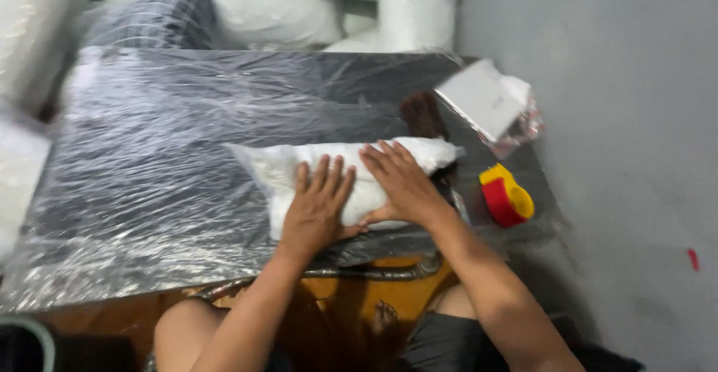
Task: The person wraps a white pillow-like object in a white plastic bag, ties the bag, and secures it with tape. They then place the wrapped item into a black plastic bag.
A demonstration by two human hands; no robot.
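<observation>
A big dark sheet (187,155) wrapped in shiny clear plastic covers the low table. At the right edge of the sheet lies a red and yellow tape holder (506,195). Past the tape holder, at the far right corner of the sheet, sits a small white box (482,99) with crinkly plastic beside it. Behind the sheet are puffy white bags (262,2) and a grey checked cloth (157,20). Right of the sheet is a grey floor (636,118).
</observation>
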